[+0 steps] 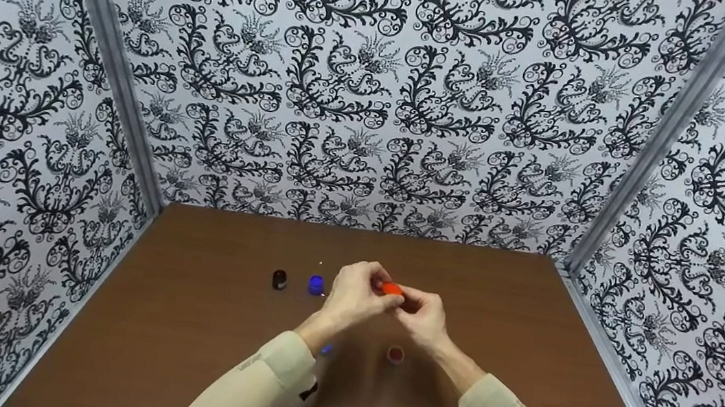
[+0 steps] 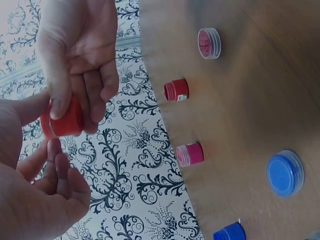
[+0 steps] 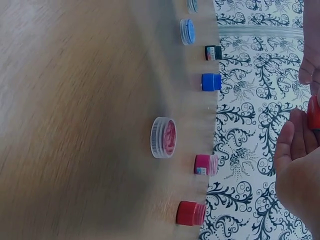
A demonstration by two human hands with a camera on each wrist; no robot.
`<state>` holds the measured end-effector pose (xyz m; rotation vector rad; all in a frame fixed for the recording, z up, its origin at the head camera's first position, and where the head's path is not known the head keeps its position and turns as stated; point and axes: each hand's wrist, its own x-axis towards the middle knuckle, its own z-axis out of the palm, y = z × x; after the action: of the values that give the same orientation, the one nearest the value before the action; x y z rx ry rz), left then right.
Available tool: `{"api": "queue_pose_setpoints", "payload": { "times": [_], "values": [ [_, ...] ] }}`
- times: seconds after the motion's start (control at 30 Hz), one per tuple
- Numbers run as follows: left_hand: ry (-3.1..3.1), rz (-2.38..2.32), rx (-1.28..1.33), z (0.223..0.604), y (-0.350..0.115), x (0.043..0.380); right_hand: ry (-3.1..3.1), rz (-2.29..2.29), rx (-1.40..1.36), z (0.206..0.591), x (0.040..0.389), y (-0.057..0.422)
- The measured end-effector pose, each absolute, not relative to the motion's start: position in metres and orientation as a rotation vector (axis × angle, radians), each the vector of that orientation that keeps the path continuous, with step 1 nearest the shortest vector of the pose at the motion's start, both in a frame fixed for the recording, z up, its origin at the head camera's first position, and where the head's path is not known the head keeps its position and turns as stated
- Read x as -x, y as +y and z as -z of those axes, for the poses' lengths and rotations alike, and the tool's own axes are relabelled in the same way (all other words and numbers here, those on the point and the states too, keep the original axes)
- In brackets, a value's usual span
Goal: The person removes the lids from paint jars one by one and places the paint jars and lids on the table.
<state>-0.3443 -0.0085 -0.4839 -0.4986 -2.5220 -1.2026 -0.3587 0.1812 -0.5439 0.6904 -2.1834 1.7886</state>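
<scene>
Both hands meet over the table around an orange-red paint jar (image 1: 391, 289). My left hand (image 2: 42, 170) pinches one end of the jar between thumb and fingertips. From the other side, my right hand (image 2: 80, 60) grips the jar's body, its thumb lying along it. In the right wrist view the right hand (image 3: 300, 175) shows at the lower right edge, the jar (image 3: 314, 112) partly cut off. Whether the jar has its lid on is hard to tell. Below the hands lies a round lid (image 1: 395, 355) with red-pink paint inside.
A black jar (image 1: 279, 280) and a blue jar (image 1: 316, 285) stand left of the hands. Pink (image 3: 206, 164) and red (image 3: 190, 213) jars stand toward the back, hidden by the hands from above. A blue-paint lid (image 2: 285, 173) lies near the left forearm. Patterned walls enclose the table.
</scene>
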Motion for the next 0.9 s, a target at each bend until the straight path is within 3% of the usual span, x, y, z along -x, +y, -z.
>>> {"api": "queue_pose_setpoints", "payload": {
  "times": [0.43, 0.9],
  "values": [
    [-2.503, 1.251, 0.394, 0.486, -0.002, 0.343, -2.148, -1.887, -0.684, 0.545, 0.36, 0.182],
    [-2.52, 1.095, 0.793, 0.484, -0.014, 0.352, -2.217, -1.86, -0.666, 0.539, 0.356, 0.189]
  ]
}}
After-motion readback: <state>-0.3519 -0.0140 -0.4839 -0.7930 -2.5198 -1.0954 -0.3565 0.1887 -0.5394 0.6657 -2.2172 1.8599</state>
